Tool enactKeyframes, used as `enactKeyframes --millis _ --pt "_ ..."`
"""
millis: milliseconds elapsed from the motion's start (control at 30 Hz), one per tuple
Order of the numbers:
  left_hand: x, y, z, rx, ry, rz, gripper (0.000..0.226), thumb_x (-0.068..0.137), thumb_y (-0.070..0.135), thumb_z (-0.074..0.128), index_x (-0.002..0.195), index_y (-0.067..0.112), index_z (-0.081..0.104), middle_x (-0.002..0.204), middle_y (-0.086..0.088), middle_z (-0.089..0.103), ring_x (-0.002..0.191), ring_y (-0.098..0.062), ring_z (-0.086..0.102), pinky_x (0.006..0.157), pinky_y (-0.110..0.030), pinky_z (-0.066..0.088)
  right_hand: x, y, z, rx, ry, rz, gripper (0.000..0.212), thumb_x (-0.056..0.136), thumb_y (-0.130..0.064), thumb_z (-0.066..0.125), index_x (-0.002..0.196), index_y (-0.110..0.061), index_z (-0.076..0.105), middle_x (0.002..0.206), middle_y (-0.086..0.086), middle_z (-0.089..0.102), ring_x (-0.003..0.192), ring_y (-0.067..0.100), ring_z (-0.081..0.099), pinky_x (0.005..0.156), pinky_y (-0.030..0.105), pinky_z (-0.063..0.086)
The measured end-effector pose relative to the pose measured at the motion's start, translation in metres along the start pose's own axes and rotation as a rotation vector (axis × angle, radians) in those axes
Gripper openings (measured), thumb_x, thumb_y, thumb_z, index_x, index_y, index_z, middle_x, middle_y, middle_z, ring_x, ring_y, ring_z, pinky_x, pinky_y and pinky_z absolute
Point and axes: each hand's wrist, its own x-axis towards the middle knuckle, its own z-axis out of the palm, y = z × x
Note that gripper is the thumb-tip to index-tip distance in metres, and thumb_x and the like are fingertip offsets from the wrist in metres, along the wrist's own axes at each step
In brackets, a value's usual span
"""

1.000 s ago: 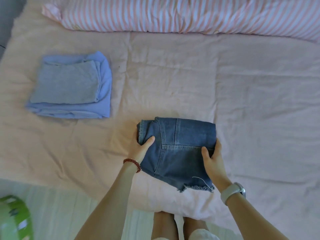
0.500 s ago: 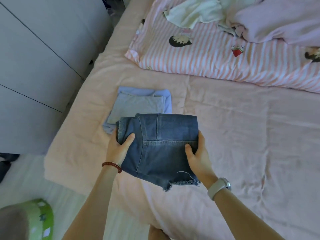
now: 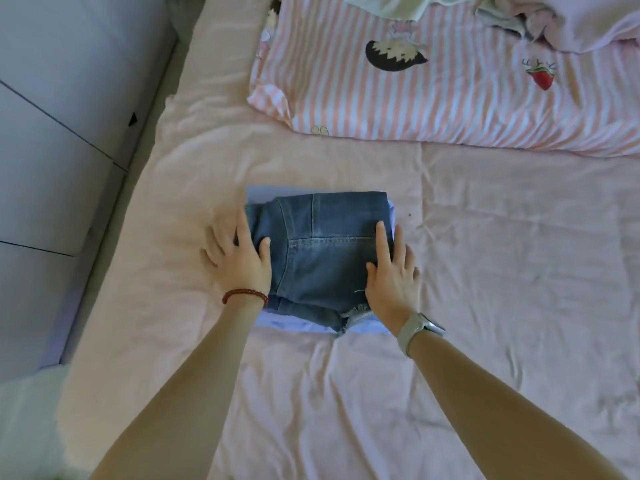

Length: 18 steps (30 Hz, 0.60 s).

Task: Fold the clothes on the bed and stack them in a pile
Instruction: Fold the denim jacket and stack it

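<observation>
Now the shorts, carried over a moment ago, are lying on the pile; left hand and right hand are pressing their sides, fingers spread.

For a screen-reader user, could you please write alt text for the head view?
Both hands, left hand and right hand, rest on folded denim shorts atop a light blue folded garment on a pink bed.

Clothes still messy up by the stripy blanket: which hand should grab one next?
Probably the right hand. The crumpled clothes lie at the far right on the striped blanket, nearer that side. The left hand rests at the denim shorts' left edge, farther away.
</observation>
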Motion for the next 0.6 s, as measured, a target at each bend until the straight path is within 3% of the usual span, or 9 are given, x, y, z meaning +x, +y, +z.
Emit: enactKeyframes --millis 100,167,267,333,433,500,600 --pt "-0.010 0.009 0.013 0.133 0.109 0.359 0.049 0.093 0.035 0.039 0.139 0.021 0.042 0.145 -0.017 0.038 0.133 -0.041 0.034 0.104 -0.062 0.020 -0.002 -0.009 0.011 -0.177 0.223 -0.224 0.061 0.088 -0.015 0.054 0.144 -0.020 0.033 0.150 0.018 0.028 0.136 0.037 0.030 0.106 0.060 0.021" --pt "-0.015 0.005 0.023 0.161 -0.037 0.362 0.054 0.090 0.042 0.031 0.140 0.024 0.041 0.146 -0.015 0.036 0.135 -0.040 0.031 0.104 -0.063 0.022 0.000 -0.004 0.023 -0.220 0.207 -0.303 0.053 0.089 -0.024 0.054 0.141 -0.021 0.041 0.147 0.018 0.034 0.134 0.039 0.034 0.105 0.062 0.024" --pt "-0.013 -0.008 0.039 0.209 -0.203 0.299 0.058 0.092 0.051 0.023 0.146 0.032 0.020 0.155 -0.009 0.018 0.142 -0.036 0.012 0.110 -0.059 0.010 0.003 0.008 0.040 -0.260 0.079 -0.299 0.055 0.088 -0.029 0.060 0.140 -0.022 0.042 0.146 0.017 0.037 0.134 0.038 0.035 0.103 0.061 0.031" --pt "-0.007 -0.010 0.047 0.260 -0.255 0.295 0.057 0.094 0.054 0.018 0.145 0.038 -0.002 0.157 -0.004 0.002 0.143 -0.032 -0.002 0.112 -0.056 0.000 0.007 0.011 0.044 -0.279 0.026 -0.278 0.057 0.089 -0.031 0.058 0.141 -0.023 0.039 0.148 0.016 0.034 0.135 0.038 0.033 0.104 0.060 0.029" --pt "-0.002 -0.005 0.041 0.338 -0.375 0.286 0.060 0.092 0.057 0.011 0.142 0.040 -0.018 0.156 0.000 -0.015 0.142 -0.029 -0.015 0.111 -0.055 -0.005 0.011 0.009 0.038 -0.342 -0.126 -0.248 0.059 0.097 -0.040 0.036 0.149 -0.030 0.010 0.157 0.010 0.005 0.144 0.031 0.006 0.112 0.055 0.014" --pt "0.002 0.001 0.029 0.330 -0.442 0.286 0.063 0.093 0.057 0.019 0.144 0.039 -0.013 0.156 0.000 -0.016 0.142 -0.030 -0.015 0.111 -0.056 -0.003 0.012 0.005 0.030 -0.373 -0.189 -0.234 0.061 0.097 -0.041 0.031 0.149 -0.031 -0.001 0.157 0.008 -0.007 0.144 0.029 -0.005 0.113 0.054 0.010" --pt "-0.006 0.015 -0.010 0.226 -0.393 0.287 0.062 0.094 0.051 0.034 0.148 0.032 0.010 0.157 -0.004 -0.006 0.144 -0.027 -0.002 0.113 -0.053 0.006 0.001 -0.012 -0.007 -0.319 -0.177 -0.237 0.058 0.098 -0.036 0.032 0.149 -0.029 0.005 0.158 0.005 -0.004 0.145 0.026 -0.004 0.114 0.051 0.006"
